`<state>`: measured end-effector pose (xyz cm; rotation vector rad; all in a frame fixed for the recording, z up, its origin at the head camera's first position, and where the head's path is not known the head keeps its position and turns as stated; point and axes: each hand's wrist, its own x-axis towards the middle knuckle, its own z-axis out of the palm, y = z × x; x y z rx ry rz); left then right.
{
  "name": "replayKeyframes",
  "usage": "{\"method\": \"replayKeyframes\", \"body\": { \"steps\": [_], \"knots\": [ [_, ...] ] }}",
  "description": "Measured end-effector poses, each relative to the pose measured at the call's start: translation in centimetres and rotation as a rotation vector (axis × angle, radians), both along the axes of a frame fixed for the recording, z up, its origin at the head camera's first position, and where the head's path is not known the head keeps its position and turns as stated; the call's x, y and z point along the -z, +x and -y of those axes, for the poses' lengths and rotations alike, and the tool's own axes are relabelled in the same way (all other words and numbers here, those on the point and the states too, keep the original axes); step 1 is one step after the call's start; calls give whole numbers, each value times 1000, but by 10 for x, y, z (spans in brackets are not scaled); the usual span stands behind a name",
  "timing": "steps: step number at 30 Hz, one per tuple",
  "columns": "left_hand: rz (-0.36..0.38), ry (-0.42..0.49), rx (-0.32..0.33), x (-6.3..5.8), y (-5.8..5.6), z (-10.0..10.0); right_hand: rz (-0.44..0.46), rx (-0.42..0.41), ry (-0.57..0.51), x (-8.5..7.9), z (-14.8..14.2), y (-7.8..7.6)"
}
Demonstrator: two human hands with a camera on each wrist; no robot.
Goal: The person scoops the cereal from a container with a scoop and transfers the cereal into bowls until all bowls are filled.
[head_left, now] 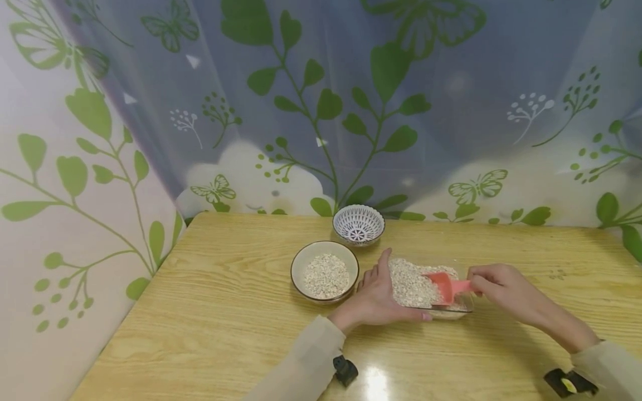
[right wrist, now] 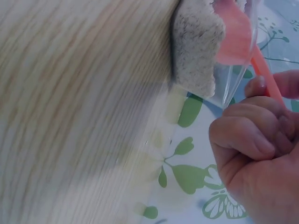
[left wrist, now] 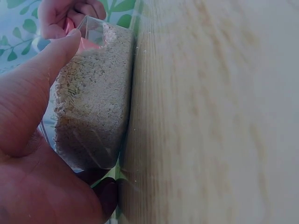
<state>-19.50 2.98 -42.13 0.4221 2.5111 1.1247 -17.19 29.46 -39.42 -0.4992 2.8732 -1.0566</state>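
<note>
Rolled oats (head_left: 412, 285) fill a clear rectangular container (head_left: 463, 309) on the table, heaped highest toward its left end. My left hand (head_left: 373, 295) grips that end, thumb along the near side and fingers round the far-left side. My right hand (right wrist: 257, 135) holds the handle of a pink scoop (right wrist: 236, 35), fingers curled. In the head view the scoop's reddish bowl is sunk partly into the oats, near the container's right end. A dark-rimmed bowl (head_left: 296, 273) with oats in it stands just left of my left hand.
A smaller blue-and-white patterned bowl (head_left: 358, 225) stands behind, near the table's back edge. The wooden table (head_left: 210, 312) meets a leaf-printed cloth (head_left: 451, 122) at the back. Dark straps are on both sleeves.
</note>
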Motion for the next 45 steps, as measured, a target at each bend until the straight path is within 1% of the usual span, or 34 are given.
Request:
{"method": "replayKeyframes", "body": {
  "steps": [2, 4, 8, 12, 15, 17, 21, 24, 30, 32, 38, 41, 45],
  "knots": [
    [-2, -5, 0, 0, 0, 0, 63, 15, -18, -2, 1, -1],
    [-6, -9, -1, -1, 0, 0, 157, 28, -60, -4, 1, -2],
    [-12, -10, -4, 0, 0, 0, 360, 41, -215, -4, -3, -4],
    [-19, -9, -4, 1, 0, 0, 477, 54, -343, -2, -7, -5],
    [-21, -5, -2, 2, 0, 0, 532, 40, -414, 3, -12, -5],
    [-19, -6, -4, 2, 0, 0, 565, 16, -460, 7, -16, -6],
    [-15, -8, -3, 1, 1, 0, 629, -38, -514, 14, -23, -8],
    [-14, -17, -1, 0, 1, 0, 658, -88, -542, 18, -27, -9],
    [-12, -26, -3, -1, 1, 0, 689, -208, -617, 23, -32, -11],
    [-15, -24, -4, -1, 1, 0, 706, -261, -642, 24, -34, -13],
    [-15, -20, -2, -1, 2, 0, 835, -418, -789, 25, -45, -20],
    [-15, -17, 0, -1, 2, 0, 862, -450, -827, 26, -51, -21],
    [-22, -22, 3, -1, 1, 0, 866, -439, -825, 25, -55, -21]
  ]
}}
